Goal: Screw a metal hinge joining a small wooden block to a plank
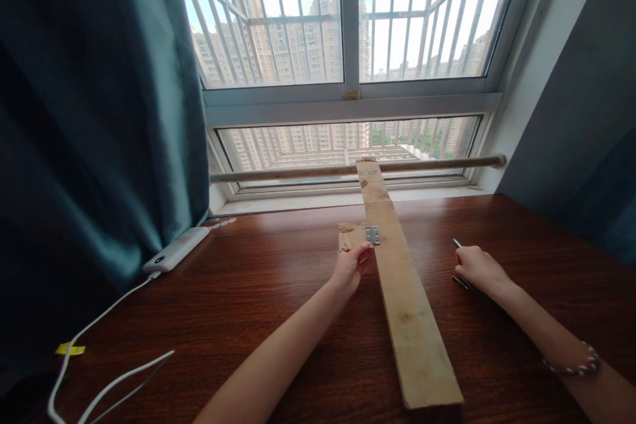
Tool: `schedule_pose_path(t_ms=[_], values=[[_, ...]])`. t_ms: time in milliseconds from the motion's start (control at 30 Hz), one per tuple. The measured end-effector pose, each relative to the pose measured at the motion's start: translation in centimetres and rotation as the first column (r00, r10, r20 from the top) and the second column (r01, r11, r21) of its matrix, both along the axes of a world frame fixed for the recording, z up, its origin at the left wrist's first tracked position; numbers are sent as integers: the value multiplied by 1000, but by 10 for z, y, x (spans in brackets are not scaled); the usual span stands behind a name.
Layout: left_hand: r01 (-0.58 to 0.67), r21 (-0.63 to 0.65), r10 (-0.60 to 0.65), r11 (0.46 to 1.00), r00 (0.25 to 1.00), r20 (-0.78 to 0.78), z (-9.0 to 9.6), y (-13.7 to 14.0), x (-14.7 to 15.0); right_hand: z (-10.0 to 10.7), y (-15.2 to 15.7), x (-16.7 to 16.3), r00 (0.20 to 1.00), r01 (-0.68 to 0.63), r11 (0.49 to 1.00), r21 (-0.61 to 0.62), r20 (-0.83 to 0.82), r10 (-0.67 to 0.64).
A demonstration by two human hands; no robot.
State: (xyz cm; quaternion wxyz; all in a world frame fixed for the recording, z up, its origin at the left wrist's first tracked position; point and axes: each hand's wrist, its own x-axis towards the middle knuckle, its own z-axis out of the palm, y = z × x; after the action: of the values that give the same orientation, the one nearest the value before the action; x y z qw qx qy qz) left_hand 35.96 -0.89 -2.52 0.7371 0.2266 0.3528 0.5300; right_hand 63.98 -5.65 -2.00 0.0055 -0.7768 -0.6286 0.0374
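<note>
A long pale wooden board [407,305] runs away from me across the tabletop, its far end at the rail. Against its left side sits a short wooden piece [350,236]. A small metal hinge [372,235] with several holes spans the joint between them. My left hand [350,269] is closed, thumb and fingertips pinching at the hinge's lower edge; its other fingers are partly hidden. Right of the board, my right hand [479,268] is closed around a slim screwdriver [456,243], whose metal shaft points up and left. A dark piece [462,283] shows below that fist.
The reddish-brown table [223,305] meets a barred window with a horizontal rail [298,172]. At left lie a white power bank [179,250], a white cable [106,321] and a yellow tag [70,349]. A blue curtain [109,93] hangs beside them.
</note>
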Motion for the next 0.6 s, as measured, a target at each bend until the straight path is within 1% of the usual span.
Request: schedule_pose_path(t_ms=[67, 100, 133, 200, 233, 300, 333, 367, 400, 467, 533, 600], values=[[-5, -4, 5, 1000, 1000, 4, 0, 0, 0, 13, 1, -8, 994, -88, 984, 157, -53, 97], [-4, -6, 4, 1000, 1000, 5, 0, -1, 0, 21, 1, -15, 980, -141, 956, 257, -99, 171], [-2, -8, 2, 1000, 1000, 5, 0, -1, 0, 30, 2, -24, 954, -184, 917, 354, -158, 253], [2, -5, -2, 1000, 1000, 3, -1, -1, 0, 46, 6, -48, 867, -190, 836, 514, -312, 389], [4, -1, -4, 1000, 1000, 4, -1, -1, 0, 52, 9, -61, 809, -160, 812, 561, -397, 433], [13, 9, -13, 1000, 1000, 9, 0, -1, 0, 57, 21, -90, 672, -101, 802, 589, -554, 492], [20, 12, -20, 1000, 1000, 13, 0, -1, 0, 56, 28, -103, 614, -73, 795, 602, -601, 511], [23, 13, -23, 1000, 1000, 15, 0, -1, 0, 54, 36, -115, 589, -64, 788, 613, -614, 525], [23, 13, -23, 1000, 1000, 15, 1, -1, 0, 50, 44, -124, 596, -69, 780, 622, -601, 532], [18, 8, -18, 1000, 1000, 11, 1, -1, -1, 43, 58, -137, 650, -79, 770, 633, -553, 521], [17, 8, -17, 1000, 1000, 13, 0, -1, -1, 37, 67, -142, 700, -102, 773, 626, -506, 503], [21, 11, -21, 1000, 1000, 16, -2, 0, -1, 35, 70, -143, 727, -130, 777, 616, -474, 497]])
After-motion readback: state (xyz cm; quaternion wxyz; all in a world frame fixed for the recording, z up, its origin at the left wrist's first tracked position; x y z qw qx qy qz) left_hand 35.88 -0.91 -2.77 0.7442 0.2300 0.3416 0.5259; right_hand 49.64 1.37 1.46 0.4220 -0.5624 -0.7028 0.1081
